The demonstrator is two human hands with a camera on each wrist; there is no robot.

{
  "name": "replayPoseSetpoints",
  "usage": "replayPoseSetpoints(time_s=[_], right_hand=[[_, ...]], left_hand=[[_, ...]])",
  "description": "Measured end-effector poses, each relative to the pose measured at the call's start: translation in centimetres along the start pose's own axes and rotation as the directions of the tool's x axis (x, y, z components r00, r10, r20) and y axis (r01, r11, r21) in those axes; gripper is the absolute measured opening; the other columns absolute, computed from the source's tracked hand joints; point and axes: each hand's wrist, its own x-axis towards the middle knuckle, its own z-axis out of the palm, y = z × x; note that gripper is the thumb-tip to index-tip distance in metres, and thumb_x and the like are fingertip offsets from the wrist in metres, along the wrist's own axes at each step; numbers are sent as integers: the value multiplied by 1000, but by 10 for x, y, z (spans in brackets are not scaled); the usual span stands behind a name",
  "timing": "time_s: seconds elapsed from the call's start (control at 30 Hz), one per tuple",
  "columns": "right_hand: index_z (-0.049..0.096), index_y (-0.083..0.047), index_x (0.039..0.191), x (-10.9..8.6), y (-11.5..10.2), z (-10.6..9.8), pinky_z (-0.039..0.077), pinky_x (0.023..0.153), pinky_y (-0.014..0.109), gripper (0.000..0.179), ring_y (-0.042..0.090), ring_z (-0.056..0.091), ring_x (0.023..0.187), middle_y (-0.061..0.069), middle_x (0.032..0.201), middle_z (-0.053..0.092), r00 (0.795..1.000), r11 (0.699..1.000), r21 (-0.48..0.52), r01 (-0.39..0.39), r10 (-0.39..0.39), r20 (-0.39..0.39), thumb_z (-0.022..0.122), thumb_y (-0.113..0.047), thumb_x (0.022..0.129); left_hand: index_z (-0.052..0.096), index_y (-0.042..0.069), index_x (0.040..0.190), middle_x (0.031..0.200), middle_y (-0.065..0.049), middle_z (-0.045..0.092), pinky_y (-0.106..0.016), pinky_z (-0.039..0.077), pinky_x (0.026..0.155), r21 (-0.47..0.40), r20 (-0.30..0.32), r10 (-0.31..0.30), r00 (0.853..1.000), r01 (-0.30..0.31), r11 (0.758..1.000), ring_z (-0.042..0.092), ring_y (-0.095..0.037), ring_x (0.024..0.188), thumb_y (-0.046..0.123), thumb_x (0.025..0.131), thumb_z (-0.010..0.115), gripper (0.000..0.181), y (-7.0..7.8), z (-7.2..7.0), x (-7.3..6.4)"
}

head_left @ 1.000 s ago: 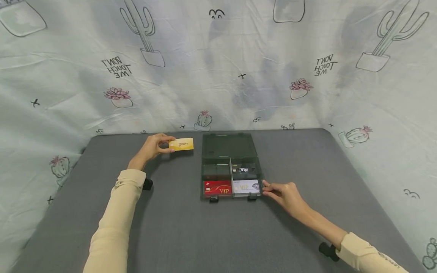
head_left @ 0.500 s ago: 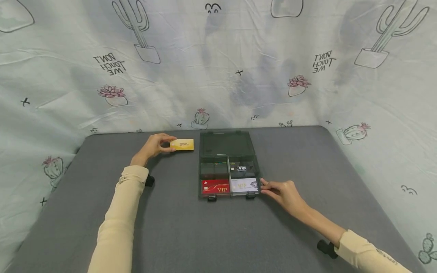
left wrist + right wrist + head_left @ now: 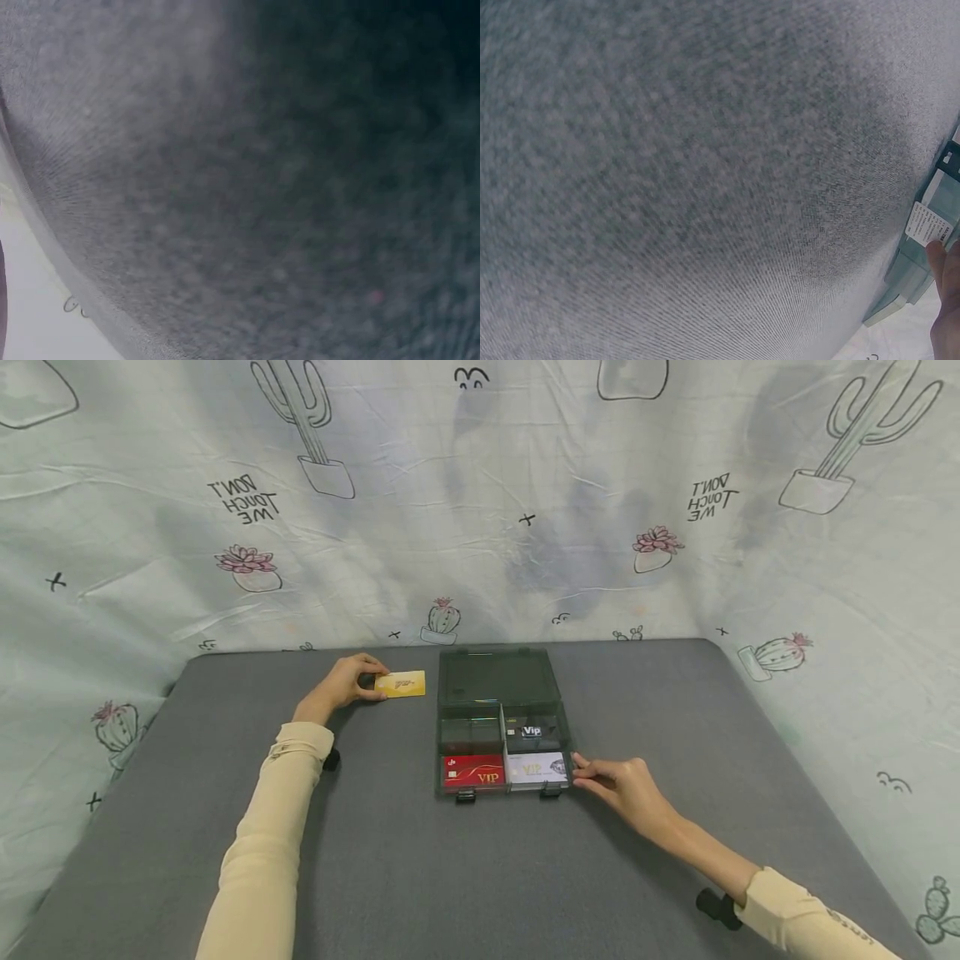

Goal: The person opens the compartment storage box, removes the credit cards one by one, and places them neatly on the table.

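Note:
On the left, my left hand (image 3: 343,683) pinches the left end of a yellow card (image 3: 405,683) between thumb and fingers. To its right stands a dark translucent storage box (image 3: 495,677) with its lid folded back. A red VIP card (image 3: 474,771) fills the front left compartment and a white VIP card (image 3: 534,767) the front right one. Behind the white card lies a black Vip card (image 3: 525,732); no card shows in the back left compartment. My right hand (image 3: 630,789) touches the box's right side with thumb and fingertips, beside a white label (image 3: 928,223).
The box rests on a grey cloth-covered table (image 3: 480,877). White curtains with cactus prints (image 3: 480,527) enclose its back and sides. Two black latches (image 3: 466,795) stick out at the box's front. Only the grey surface (image 3: 187,187) and some curtain show in the left wrist view.
My left hand has brought the yellow card slightly closer to the box and toward me. The right hand stays at the box's side. The head view has shifted a little.

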Motion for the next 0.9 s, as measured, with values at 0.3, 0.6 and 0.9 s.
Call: replayPoseSetpoints(time_s=[0.3,0.6,0.9], right_hand=[[74,0,82,0,-1,-1,54,67,17,11,26,70,87,11,85,73,1000,1000,-9,-19,19,6,78,5,73],[74,0,83,2,-3,-4,52,69,14,10,26,69,91,12,87,73,999,1000,-6,-30,30,19,78,3,74],[74,-1,82,3,-3,-4,52,69,12,10,25,70,89,13,88,73,1000,1000,7,-22,22,16,78,3,74]], left_hand=[[65,-2,120,120,-23,57,-53,37,102,-22,5,-30,1000,30,999,49,-40,116,11,79,79,45,3,-3,2],[64,-3,121,123,-24,56,-52,38,102,-62,11,-66,998,67,996,49,-41,116,7,78,78,46,4,-6,5],[63,-2,123,126,-23,56,-52,36,104,-43,11,-84,996,84,996,48,-40,120,10,77,80,50,4,-8,5]])
